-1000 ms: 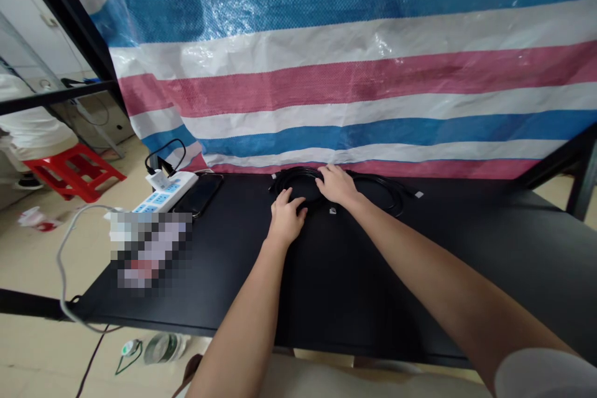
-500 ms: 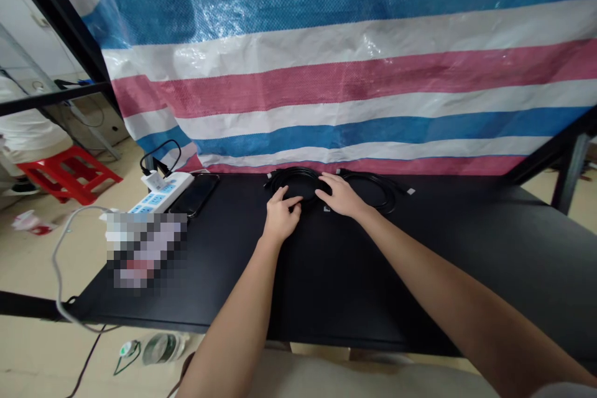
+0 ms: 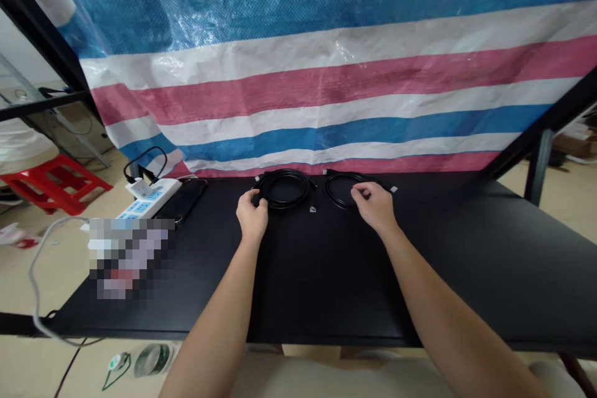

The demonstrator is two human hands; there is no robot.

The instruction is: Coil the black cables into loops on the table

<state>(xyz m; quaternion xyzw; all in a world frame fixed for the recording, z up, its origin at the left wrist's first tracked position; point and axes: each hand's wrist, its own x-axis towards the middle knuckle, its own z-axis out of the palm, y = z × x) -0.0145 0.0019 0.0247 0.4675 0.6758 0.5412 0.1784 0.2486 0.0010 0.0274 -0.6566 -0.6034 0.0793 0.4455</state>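
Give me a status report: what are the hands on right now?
Left hand on left coil of black cable. Right hand on right coil of black cable. Phone, power strip off to left.

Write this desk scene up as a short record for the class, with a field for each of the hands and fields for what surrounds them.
Left hand: at the outer edge of the left coil of black cable
Right hand: on the right coil of black cable
Surface: black tabletop
Nearby: white power strip, black smartphone
Backdrop: striped woven tarp
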